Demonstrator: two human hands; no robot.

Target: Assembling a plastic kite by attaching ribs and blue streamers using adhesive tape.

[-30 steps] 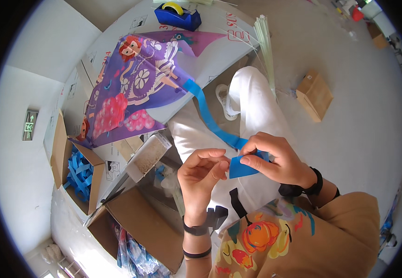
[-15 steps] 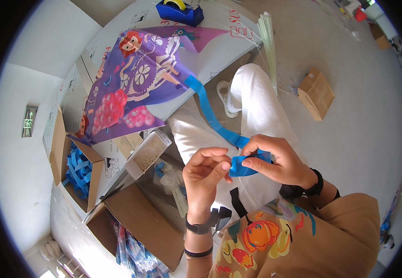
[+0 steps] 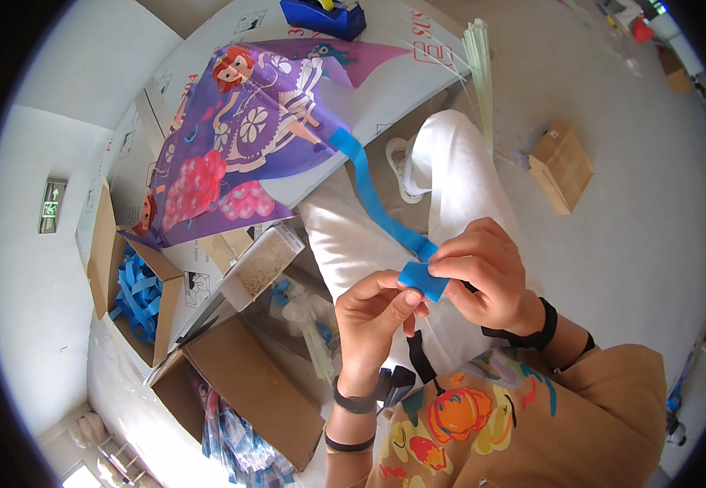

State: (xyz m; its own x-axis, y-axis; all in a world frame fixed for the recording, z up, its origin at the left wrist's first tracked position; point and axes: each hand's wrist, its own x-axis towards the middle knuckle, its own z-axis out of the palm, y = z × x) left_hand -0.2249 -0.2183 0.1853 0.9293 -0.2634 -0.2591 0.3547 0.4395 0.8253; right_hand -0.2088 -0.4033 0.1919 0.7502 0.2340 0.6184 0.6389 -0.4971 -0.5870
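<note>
Two bare hands work close together above the person's lap, both clamped on the near end of a blue ribbon (image 3: 379, 215). The left hand (image 3: 375, 315) pinches the lower left side of that end between thumb and fingers; the right hand (image 3: 487, 276) grips it from the right, fingers on top. The end shows as a flat, tilted square between them, and whether the fingertips of one hand touch the other I cannot tell. From there the ribbon curves up and left past the white trousers (image 3: 463, 163) to the lower right edge of a purple printed sheet (image 3: 255, 130); how it is fixed there does not show. The sheet lies on the table (image 3: 393, 93), near a blue tape dispenser (image 3: 324, 18) at the far edge. Beside the table's right corner stands a bundle of pale sticks (image 3: 478, 77), and a carton (image 3: 562, 167) sits on the floor farther right. Left of the hands, a white tray (image 3: 237, 291) holds pale shavings (image 3: 265, 268); beyond it, an open box (image 3: 167, 321) holds loose blue strips (image 3: 137, 297). Nearer the person, a larger box (image 3: 247, 386) contains clear plastic packets (image 3: 243, 443).
</note>
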